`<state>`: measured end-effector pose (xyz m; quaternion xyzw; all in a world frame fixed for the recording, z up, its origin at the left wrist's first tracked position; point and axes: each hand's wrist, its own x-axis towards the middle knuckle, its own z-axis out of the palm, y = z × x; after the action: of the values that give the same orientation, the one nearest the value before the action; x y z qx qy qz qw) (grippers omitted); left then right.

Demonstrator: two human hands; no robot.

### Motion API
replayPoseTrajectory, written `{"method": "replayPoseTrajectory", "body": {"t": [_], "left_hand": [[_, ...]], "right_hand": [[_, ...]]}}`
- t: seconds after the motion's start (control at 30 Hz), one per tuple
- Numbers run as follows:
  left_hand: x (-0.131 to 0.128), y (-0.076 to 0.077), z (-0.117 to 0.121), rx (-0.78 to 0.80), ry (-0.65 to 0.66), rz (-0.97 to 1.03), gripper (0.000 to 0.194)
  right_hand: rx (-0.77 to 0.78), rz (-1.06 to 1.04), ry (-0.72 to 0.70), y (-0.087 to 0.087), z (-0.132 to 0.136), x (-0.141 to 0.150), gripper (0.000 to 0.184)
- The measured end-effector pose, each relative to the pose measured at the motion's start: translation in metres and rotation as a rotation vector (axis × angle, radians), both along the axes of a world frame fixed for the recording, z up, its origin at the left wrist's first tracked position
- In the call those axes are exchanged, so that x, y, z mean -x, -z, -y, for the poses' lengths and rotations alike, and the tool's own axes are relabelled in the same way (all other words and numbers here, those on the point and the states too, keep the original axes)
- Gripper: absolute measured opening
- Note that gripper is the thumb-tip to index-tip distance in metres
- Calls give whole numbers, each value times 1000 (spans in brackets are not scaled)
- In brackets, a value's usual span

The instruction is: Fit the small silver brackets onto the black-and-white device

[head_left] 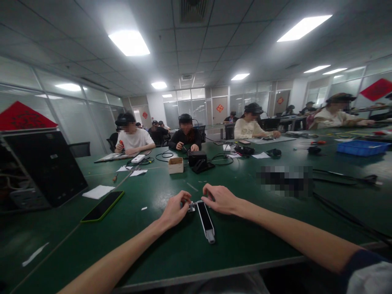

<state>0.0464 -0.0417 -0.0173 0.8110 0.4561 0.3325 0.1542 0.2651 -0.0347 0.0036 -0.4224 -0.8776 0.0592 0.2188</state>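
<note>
A slim handheld device (206, 218) with a white frame, a long black face and a grey tip lies on the green table in front of me, its tip toward me. Left of its far end is a small silvery part (191, 207), too small to name. My left hand (175, 209) has curled fingers closed at that part. Beside the far end of the device, my right hand (223, 199) is bent with thumb and fingers drawn together. Anything in its fingertips is too small or hidden to make out.
A phone in a green case (103, 206) and white paper (98, 192) lie left, near a black box-shaped unit (45, 167). Ahead are a small open box (175, 165) and a black device (197, 158). Cables (343, 174) and a blue tray (363, 148) lie right. Several people sit across.
</note>
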Motion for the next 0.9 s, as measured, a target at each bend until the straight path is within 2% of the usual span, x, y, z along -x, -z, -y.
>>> {"method": "replayPoseTrajectory", "body": {"t": [0.07,0.13,0.27,0.7,0.9], "left_hand": [[1,2,-1,-15,1,10,21],[2,4,-3,-30,-4,22,21],[2,6,-5,-41,-9,22,22],[1,2,-1,-64,-7,-4,21],[3,2,-2,-73,2,-22,21]], "right_hand": [[69,68,19,-4,13,11,30],[74,161,37,-6,24,21,36],[72,280,98,-8,29,30,41],[180,263,120,-18,15,37,40],[149,213,231,-18,-18,12,33]]}}
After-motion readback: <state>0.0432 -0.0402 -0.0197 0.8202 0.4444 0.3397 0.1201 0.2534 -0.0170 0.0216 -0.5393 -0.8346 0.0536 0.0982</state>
